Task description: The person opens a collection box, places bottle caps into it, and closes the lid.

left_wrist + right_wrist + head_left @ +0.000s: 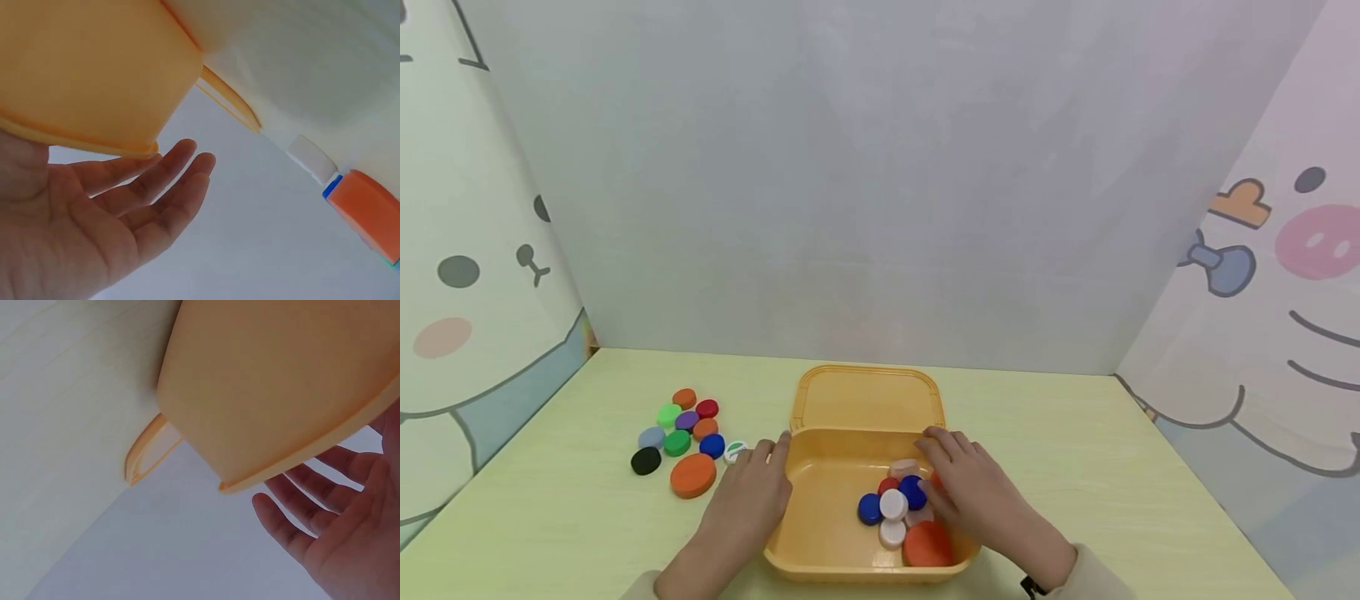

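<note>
An orange plastic box (820, 533) stands at the front middle of the table, its lid (868, 398) lying flat behind it. In its right half sit several bottle caps, among them a white cap (893, 506), a blue cap (870, 509) and a large red-orange cap (928, 544). My left hand (751, 487) rests at the box's left rim, fingers loosely extended. Over the right rim lies my right hand (973, 487), fingers relaxed, its thumb inside beside a dark blue cap (913, 492). It partly hides a red cap. Both wrist views show the box's outer wall (94, 75).
Left of the box, loose caps lie on the table (1097, 467), including a black cap (646, 461), a green cap (677, 442) and a large orange cap (693, 476). A white-and-green cap (736, 452) is close to my left fingers. A grey backdrop (865, 183) rises behind.
</note>
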{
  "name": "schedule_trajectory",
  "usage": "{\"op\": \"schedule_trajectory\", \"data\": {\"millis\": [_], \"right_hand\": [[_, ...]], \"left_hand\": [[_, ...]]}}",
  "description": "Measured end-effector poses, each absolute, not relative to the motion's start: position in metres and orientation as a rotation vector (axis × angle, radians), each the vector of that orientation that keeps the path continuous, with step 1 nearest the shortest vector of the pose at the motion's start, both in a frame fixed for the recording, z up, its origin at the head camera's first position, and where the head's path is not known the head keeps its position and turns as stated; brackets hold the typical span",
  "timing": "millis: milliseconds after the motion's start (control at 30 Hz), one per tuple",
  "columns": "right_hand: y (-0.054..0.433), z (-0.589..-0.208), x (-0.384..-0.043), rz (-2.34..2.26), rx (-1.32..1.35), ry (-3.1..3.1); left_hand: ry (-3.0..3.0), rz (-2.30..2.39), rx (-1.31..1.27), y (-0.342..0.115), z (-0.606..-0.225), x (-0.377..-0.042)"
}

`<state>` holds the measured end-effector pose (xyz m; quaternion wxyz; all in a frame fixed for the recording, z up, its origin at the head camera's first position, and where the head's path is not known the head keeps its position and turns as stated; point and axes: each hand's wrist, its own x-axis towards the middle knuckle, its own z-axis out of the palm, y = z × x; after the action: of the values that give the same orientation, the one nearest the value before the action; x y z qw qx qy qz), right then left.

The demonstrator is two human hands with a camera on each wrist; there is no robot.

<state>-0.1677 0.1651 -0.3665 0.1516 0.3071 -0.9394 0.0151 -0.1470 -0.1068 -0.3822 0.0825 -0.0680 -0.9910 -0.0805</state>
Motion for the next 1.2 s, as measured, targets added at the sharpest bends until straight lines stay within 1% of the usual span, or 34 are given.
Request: {"op": "schedule_trajectory", "data": {"millis": [100,267,467,733,1200], "right_hand": [[0.172,-0.369,-0.168,0.110,0.770,-2.730],[0.181,-0.376,-0.167,0.164,0.663,-2.809],[0.188,-0.380,-0.166,0.180,0.599,-2.863],[0.186,-0.384,-0.165,0.251,0.519,-2.939],[0.182,-0.387,-0.162,0.297,0.442,-2.993]], "left_hand": [[-2.926,-0.259,-0.204,-0.109,-0.380,-0.147],[-2.890,-0.336,-0.196,-0.113,-0.375,-0.150],[-2.826,-0.316,-0.202,-0.125,-0.373,-0.154],[-2.740,-0.220,-0.262,-0.151,-0.380,-0.158],[-2.729,-0.059,-0.383,-0.179,-0.392,-0.176]]}}
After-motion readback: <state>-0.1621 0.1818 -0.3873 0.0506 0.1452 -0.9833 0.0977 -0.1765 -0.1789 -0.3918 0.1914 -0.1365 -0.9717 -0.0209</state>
